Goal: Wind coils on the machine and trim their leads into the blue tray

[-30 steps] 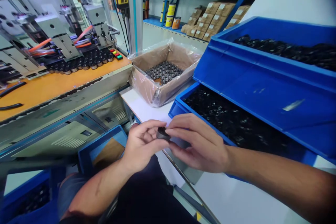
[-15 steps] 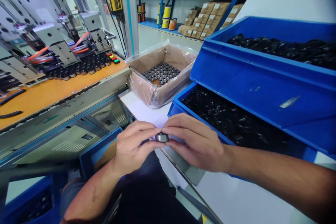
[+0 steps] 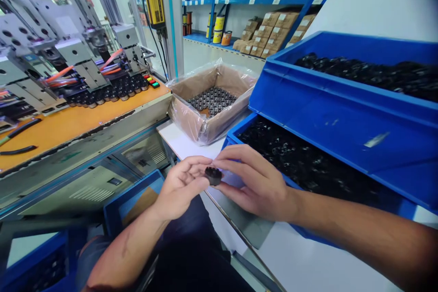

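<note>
A small round black part (image 3: 213,175) with a toothed rim is pinched between the fingertips of both hands, just off the front corner of the white table. My left hand (image 3: 179,187) grips it from the left with thumb and forefinger. My right hand (image 3: 255,183) holds its right side, the fingers spread over it. Right behind my right hand lies the lower blue bin (image 3: 239,130), heaped with similar black parts (image 3: 301,164).
A plastic-lined cardboard box (image 3: 191,118) of dark parts sits on the white table (image 3: 181,142). A second blue bin (image 3: 342,96) of black parts is stacked above the first. A machine with an orange deck (image 3: 75,118) stands left. Blue crates (image 3: 126,196) sit by my knees.
The part has been turned between my fingers: its smooth side showed half a second ago, its toothed face shows now. Both hands stayed in about the same place.
</note>
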Available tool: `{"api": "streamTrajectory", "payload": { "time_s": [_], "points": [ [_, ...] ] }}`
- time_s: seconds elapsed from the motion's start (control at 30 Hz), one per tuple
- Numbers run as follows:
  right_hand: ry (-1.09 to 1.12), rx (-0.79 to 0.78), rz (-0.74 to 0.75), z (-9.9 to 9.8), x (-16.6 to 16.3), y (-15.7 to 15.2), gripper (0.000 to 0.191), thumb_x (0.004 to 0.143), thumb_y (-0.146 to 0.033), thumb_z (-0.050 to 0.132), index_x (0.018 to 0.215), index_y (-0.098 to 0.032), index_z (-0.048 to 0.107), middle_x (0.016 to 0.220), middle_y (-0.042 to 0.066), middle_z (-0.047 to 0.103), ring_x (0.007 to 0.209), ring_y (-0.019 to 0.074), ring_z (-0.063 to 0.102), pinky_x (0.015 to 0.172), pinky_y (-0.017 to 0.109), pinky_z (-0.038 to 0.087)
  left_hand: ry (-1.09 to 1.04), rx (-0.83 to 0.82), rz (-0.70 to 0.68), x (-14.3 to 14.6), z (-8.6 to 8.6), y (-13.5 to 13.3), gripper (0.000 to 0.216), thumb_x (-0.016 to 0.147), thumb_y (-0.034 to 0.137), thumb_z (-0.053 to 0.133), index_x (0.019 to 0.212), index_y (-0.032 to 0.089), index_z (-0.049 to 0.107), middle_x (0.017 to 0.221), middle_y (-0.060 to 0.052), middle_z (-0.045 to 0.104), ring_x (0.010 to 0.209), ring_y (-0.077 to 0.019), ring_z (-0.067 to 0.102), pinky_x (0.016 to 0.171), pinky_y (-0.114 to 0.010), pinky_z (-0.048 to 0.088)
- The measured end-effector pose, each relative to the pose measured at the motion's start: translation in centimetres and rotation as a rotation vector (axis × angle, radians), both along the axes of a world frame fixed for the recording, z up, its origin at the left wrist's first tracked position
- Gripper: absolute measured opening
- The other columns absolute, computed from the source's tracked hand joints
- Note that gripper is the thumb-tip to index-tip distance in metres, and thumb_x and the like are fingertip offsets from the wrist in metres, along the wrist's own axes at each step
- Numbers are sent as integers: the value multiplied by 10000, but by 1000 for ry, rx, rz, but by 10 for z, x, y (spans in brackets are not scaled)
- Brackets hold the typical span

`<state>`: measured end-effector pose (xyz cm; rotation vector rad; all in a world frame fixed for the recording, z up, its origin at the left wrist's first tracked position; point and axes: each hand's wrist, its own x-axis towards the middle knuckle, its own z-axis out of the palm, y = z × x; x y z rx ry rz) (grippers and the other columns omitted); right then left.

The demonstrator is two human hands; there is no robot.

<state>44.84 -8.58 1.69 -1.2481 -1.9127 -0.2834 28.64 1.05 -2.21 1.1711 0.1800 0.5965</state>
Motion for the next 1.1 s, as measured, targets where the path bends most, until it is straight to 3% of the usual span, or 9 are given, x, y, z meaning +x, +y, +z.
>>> {"api": "streamTrajectory", "payload": {
  "time_s": [0.13, 0.27, 0.4, 0.63, 0.73, 0.83, 0.93, 1.0, 1.1],
  "points": [
    [70, -31, 52, 1, 0, 0, 215, 909, -123, 606, 1123, -131, 593, 980, 108, 641, 955, 196, 638, 818, 359, 596, -42, -9, -80, -6, -8, 2, 361, 937, 336, 598, 1280, 228, 571, 971, -88, 723, 872, -154, 682, 808, -290, 533],
    [57, -38, 30, 0, -1, -1, 188, 907, -125, 615, 1094, -112, 603, 963, 113, 643, 918, 191, 635, 790, 348, 598, 12, 502, 194, -13, -3, 7, 397, 879, 261, 680, 1268, 234, 605, 1136, -109, 666, 1020, -181, 632, 879, -302, 513],
    [43, -74, 34, 0, -2, -3, 178, 913, -99, 591, 1089, -123, 595, 945, 110, 640, 900, 189, 628, 776, 347, 602, -4, 887, 359, -12, 10, 11, 284, 846, 185, 709, 1128, 187, 680, 1003, -90, 679, 902, -163, 650, 790, -283, 540],
    [5, -162, -15, -3, -2, 2, 196, 932, -151, 572, 1127, -127, 579, 978, 104, 647, 913, 188, 645, 781, 317, 597, 35, 1008, 448, -11, 8, 13, 207, 856, 160, 689, 1062, 142, 680, 945, -97, 712, 863, -156, 680, 762, -260, 549],
    [-194, -311, -57, -25, 4, 0, 288, 876, -140, 580, 1163, -120, 592, 1024, 124, 671, 886, 218, 677, 756, 347, 613, 159, 1092, 581, -24, 12, 48, 161, 882, 202, 658, 1029, 142, 686, 942, -92, 693, 873, -160, 662, 768, -273, 535],
    [-458, -540, -6, -67, 12, -12, 394, 651, -41, 623, 1030, -130, 685, 913, 116, 708, 758, 254, 698, 668, 371, 614, 526, 1261, 793, -47, 29, 111, 174, 879, 258, 652, 997, 140, 703, 879, -70, 670, 817, -160, 626, 738, -279, 501],
    [-593, -791, 5, -104, 12, -25, 426, 486, -7, 613, 870, -152, 727, 804, 104, 718, 677, 289, 702, 607, 380, 596, 853, 1279, 883, -66, 48, 178, 125, 854, 211, 652, 921, 123, 711, 700, -22, 633, 673, -146, 581, 691, -282, 467],
    [-594, -819, -17, -109, 9, -27, 431, 473, -8, 624, 863, -160, 725, 808, 104, 723, 669, 294, 701, 601, 379, 589, 937, 1269, 901, -69, 53, 216, 79, 819, 168, 673, 860, 113, 711, 609, 11, 583, 607, -131, 552, 665, -276, 453],
    [-536, -611, 31, -84, 6, -18, 354, 563, -31, 638, 885, -166, 696, 835, 87, 725, 694, 264, 704, 609, 354, 594, 1010, 1248, 920, -68, 50, 254, 146, 861, 240, 658, 798, 111, 686, 593, 36, 563, 612, -112, 572, 702, -276, 483]
  ]
}}
